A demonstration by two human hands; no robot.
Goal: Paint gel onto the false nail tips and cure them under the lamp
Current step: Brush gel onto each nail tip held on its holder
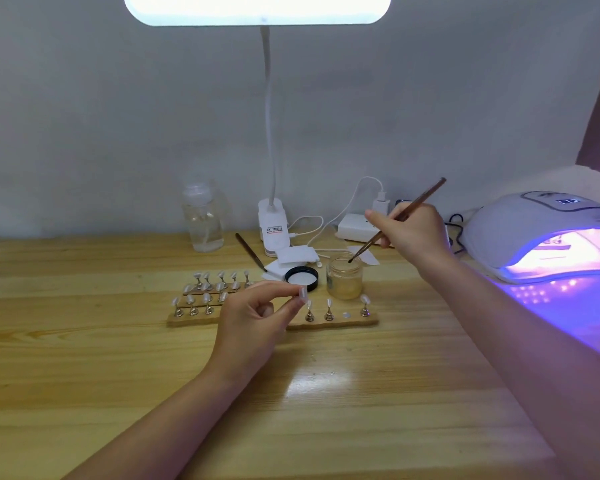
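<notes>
The curing lamp point(548, 233) glows violet well to the right of the gel jar point(344, 277). A wooden strip point(333, 322) of nail tips on stands lies just in front of the jar. Her right hand point(409, 233) grips a brush point(395, 221), bristles dipped in the jar. Left of the jar, her left hand point(257, 320) pinches one nail tip point(303, 294).

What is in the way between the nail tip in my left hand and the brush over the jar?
Nothing visible: the small pale nail tip, the thin brown brush and the open glass gel jar have open space between them.
</notes>
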